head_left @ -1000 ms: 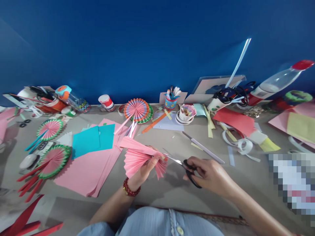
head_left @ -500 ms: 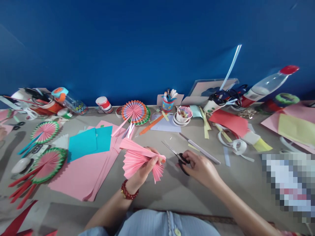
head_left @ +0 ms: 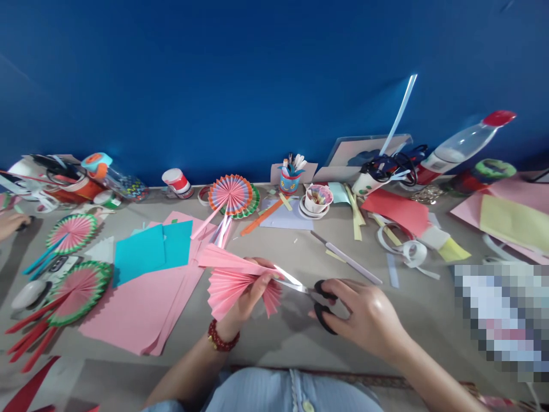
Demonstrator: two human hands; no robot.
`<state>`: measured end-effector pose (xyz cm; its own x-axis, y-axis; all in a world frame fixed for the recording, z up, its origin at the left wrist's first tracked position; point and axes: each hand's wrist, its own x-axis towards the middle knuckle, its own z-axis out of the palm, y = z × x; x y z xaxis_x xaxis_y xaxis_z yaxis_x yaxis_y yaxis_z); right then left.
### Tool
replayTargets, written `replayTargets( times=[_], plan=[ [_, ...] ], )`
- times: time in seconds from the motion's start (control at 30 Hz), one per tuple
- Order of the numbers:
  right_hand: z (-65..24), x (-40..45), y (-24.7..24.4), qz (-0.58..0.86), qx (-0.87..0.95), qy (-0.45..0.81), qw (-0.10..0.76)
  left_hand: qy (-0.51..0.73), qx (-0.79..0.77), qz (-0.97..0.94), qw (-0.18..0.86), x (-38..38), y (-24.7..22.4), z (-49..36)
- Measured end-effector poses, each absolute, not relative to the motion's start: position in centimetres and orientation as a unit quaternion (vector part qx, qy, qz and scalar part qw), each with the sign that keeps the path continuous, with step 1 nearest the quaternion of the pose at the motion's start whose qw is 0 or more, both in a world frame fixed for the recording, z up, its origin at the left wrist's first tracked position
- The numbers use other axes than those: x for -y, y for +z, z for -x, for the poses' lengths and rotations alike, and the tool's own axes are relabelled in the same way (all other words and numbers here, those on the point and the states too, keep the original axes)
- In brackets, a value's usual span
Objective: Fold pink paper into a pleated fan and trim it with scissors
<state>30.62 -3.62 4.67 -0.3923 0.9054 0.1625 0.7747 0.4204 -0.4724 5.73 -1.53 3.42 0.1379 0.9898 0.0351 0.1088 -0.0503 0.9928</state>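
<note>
My left hand (head_left: pixel 251 294) is closed around a pleated pink paper fan (head_left: pixel 227 283), pinching its gathered part between thumb and fingers. Folds of the fan spread out to the left and below the hand. In my right hand (head_left: pixel 362 306) is a pair of scissors (head_left: pixel 300 288) with black handles, thumb and fingers in the loops. The scissor blades are parted and reach to the fan's edge beside my left fingertips. Whether paper lies between the blades is hard to tell. Pink sheets (head_left: pixel 132 315) and blue paper (head_left: pixel 139 254) lie left of my left hand.
Finished round fans (head_left: pixel 231 195) lie at the back and at left (head_left: pixel 79 292). A craft knife (head_left: pixel 354 262) rests beyond the scissors. Paper strips (head_left: pixel 415 256), red paper (head_left: pixel 397 209) and a bottle (head_left: pixel 463 146) are at right. Another person's hand (head_left: pixel 11 225) shows at far left.
My right hand has opened the scissors and brought their blades up to the pink fan. The left hand keeps its hold. Another person's hand has come further into view at far left.
</note>
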Motion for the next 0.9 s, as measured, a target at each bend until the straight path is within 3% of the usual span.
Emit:
replayTargets(
  times=[0.23, 0.9],
  plan=[
    [-30.6, 3.6, 4.4, 0.512, 0.830, 0.129, 0.178, 0.460, -0.478, -0.606, 0.439, 1.3, 3.1, -5.9],
    [-30.7, 3.1, 5.3, 0.512, 0.814, 0.237, 0.139, 0.453, -0.461, -0.575, 0.501, 1.4, 5.2, -6.4]
  ],
)
